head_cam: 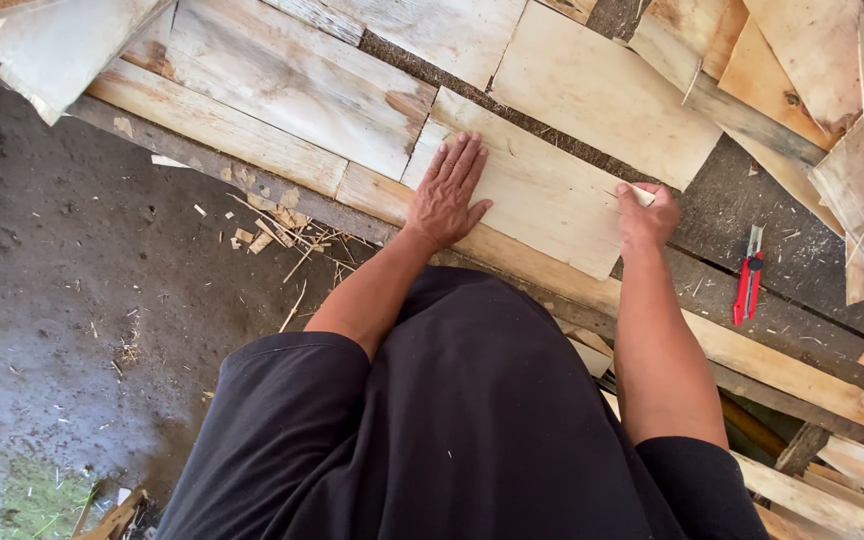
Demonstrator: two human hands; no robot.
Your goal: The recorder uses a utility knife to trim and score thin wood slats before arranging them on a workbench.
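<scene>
A: What is the left hand [449, 195] doing?

B: It lies flat, palm down, fingers spread and straight, pressing on a pale thin wooden board [537, 195]. Its grip is apart, clamped on nothing.

A: And the right hand [646, 215]?

B: It sits at the right edge of the same board, fingers curled together around something small and pale. I cannot tell what that is; only a light tip shows near the thumb.

A: Where does the board lie?

B: On a long plank [782, 370] that runs from far left to near right, and the board's near corner overlaps that plank's edge. More pale boards [292, 75] lie beyond it on the far side, touching or overlapping one another.

A: Anything else nearby?

B: A red utility knife [749, 275] rests on the dark surface [742, 190] to the right of the right hand, apart from it. Wood splinters [272, 230] lie scattered on the dark ground [72, 300] to the left of the left arm. The person wears a black shirt [472, 430].
</scene>
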